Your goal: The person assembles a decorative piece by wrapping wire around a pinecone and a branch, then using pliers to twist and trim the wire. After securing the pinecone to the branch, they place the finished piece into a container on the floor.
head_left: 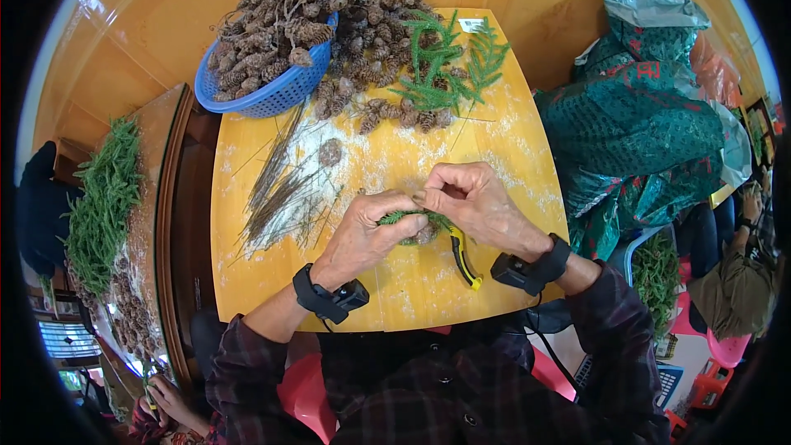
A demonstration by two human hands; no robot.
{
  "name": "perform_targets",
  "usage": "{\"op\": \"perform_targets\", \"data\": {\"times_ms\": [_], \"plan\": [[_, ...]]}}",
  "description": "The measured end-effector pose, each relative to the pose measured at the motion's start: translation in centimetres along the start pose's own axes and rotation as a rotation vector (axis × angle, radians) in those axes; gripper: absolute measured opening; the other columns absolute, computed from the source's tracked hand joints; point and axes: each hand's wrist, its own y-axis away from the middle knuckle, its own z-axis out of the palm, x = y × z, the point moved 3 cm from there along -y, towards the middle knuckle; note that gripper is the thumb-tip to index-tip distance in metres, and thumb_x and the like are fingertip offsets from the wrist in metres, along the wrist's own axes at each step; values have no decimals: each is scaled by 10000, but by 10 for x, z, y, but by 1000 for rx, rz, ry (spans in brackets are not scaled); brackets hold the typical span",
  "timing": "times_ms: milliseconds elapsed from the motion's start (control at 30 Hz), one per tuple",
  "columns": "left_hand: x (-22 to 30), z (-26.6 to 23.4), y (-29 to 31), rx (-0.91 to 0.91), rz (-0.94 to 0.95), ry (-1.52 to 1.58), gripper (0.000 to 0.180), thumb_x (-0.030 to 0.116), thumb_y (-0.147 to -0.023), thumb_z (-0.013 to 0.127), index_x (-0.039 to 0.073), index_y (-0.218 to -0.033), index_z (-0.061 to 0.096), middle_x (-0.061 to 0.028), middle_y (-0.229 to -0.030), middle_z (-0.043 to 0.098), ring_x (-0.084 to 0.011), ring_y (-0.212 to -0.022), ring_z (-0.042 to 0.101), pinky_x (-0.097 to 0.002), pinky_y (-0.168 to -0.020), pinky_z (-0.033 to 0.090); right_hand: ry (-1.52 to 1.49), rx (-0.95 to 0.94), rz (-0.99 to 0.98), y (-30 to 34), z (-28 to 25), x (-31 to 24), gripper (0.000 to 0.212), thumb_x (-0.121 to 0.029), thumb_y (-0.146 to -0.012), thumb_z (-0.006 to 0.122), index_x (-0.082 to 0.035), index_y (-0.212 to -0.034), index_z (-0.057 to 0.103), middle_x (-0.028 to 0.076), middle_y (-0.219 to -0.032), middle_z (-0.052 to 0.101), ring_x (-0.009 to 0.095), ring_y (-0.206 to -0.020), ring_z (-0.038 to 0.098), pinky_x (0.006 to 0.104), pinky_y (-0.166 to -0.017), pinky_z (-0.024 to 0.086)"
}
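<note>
My left hand (368, 231) is closed round a short green needle sprig (400, 217), thumb on top. A brown pinecone (428, 235) shows just under the fingertips, partly hidden. My right hand (486, 208) meets it at the sprig, thumb and forefinger pinched together; whatever lies between them is too small to make out. Beside the right hand, pliers with yellow-and-black handles (464, 259) lie on the yellow table (379, 292), their jaws hidden. A bundle of thin dark wires (276, 189) lies left of my hands, near a single loose pinecone (330, 152).
A blue plastic basket (272, 95) heaped with pinecones stands at the far left, more cones (383, 62) piled beside it. Green sprigs (432, 70) lie at the far right. Dark green bags (634, 132) crowd the right side. Other people's hands (169, 402) work at a side table.
</note>
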Motion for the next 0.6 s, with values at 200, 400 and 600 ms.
{"op": "perform_targets", "data": {"times_ms": [200, 400, 600], "plan": [[-4, -6, 4, -47, -73, 112, 163, 129, -890, 621, -31, -886, 656, -41, -780, 648, -90, -694, 574, -257, -640, 468, -188, -203, 55, -3, -8, 4, 133, -133, -895, 657, -3, -922, 644, -29, -814, 625, 29, -764, 553, 206, -704, 475], [-9, -5, 5, -55, -65, 90, 174, 150, -891, 631, -22, -897, 658, -36, -770, 637, -84, -706, 567, -250, -656, 466, -130, -224, 93, -3, -11, 7, 105, -81, -878, 668, 8, -934, 658, -5, -845, 651, 40, -788, 575, 210, -720, 488], [-12, -5, 5, -45, -87, 114, 185, 163, -892, 636, -17, -925, 666, -31, -765, 632, -83, -706, 563, -244, -670, 472, -72, -148, 48, 1, -8, -1, 68, -52, -853, 675, 9, -880, 658, 17, -820, 645, 82, -761, 593, 238, -694, 488]]}}
